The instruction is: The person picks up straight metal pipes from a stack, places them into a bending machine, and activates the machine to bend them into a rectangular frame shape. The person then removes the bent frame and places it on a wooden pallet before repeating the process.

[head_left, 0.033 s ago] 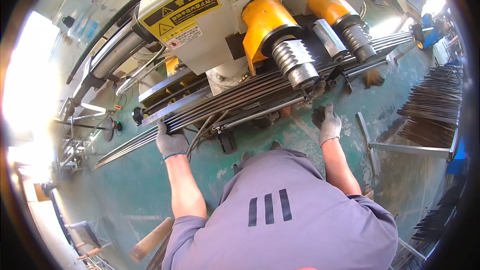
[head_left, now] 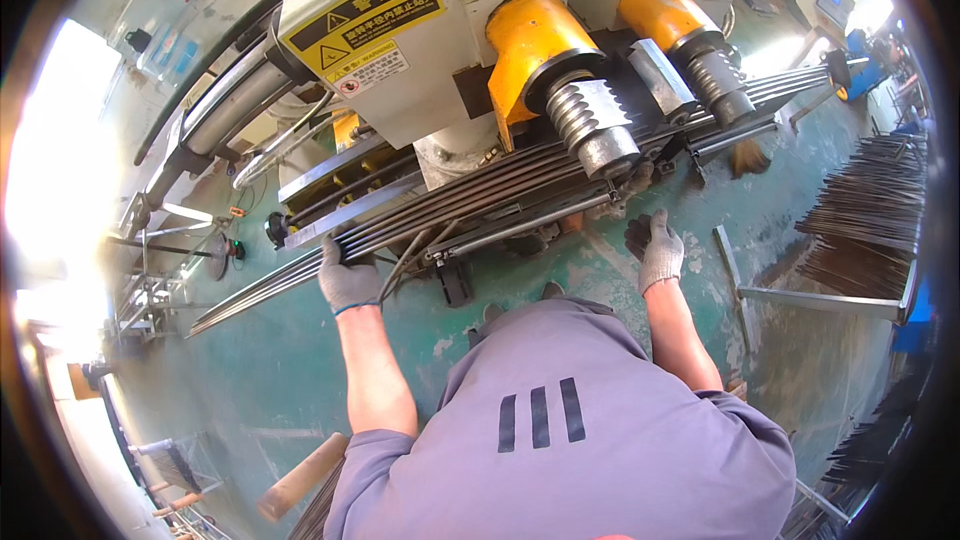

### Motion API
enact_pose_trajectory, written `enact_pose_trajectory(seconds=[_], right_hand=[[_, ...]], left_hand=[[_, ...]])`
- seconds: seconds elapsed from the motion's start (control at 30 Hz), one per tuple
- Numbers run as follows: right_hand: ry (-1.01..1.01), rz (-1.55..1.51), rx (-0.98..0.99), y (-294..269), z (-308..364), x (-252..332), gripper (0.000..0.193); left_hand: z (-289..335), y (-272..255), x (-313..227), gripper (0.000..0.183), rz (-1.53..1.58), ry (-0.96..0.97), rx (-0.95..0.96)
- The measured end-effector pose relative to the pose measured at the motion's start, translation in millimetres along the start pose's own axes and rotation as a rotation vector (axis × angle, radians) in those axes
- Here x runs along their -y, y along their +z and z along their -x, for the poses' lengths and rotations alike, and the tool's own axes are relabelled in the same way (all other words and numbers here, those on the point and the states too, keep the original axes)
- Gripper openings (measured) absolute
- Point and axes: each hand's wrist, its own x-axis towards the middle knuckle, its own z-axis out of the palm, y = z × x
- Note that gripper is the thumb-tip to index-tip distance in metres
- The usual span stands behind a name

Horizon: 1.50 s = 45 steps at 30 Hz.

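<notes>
Landmark: left orange machine head (head_left: pixel 530 50); long rods (head_left: pixel 430 212) lie side by side below it, slanting from lower left up to the right, passing behind the ribbed metal shaft (head_left: pixel 590 125) at its lower end; the machine apparently carries their middle, leaving the left ends overhanging.

Left hand (head_left: pixel 348 282), gloved, lower left of the head; thumb laid over the rods, fingers seemingly closed around them, tips partly hidden; likely placed there to steady the overhang and keep the rods together.

Right hand (head_left: pixel 658 252), gloved, lower right of the head; fingers loosely spread and slightly bent, nothing in them, apart from the rods; perhaps kept free while the machine bears that side; metal-framed rack (head_left: pixel 820 302) well right of the head.
</notes>
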Motion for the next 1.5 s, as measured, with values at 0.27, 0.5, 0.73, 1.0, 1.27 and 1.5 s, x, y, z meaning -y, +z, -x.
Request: enact_pose_trajectory(seconds=[0.27,0.5,0.73,1.0,1.27,1.5], right_hand=[[-0.010,0.046,0.123,25,-11,-6,0.046],[0.072,0.086,0.155,4,-4,-8,0.043],[0.139,0.175,0.135,-18,-23,-19,0.044],[0.132,0.150,0.276,28,-36,-41,0.029],[0.135,0.237,0.152,-25,-33,-105,0.031],[0.351,0.415,0.004,-145,-22,-203,0.043]], left_hand=[[45,43,74,0.032,0.020,-0.240,0.079],[22,9,14,0.040,0.076,-0.061,0.075],[23,27,40,0.030,0.027,0.022,-0.052],[57,46,79,0.036,-0.012,-0.198,0.068],[9,-57,-76,0.053,0.232,-0.094,0.169],[-88,-191,-296,0.045,0.147,0.245,-0.049]])
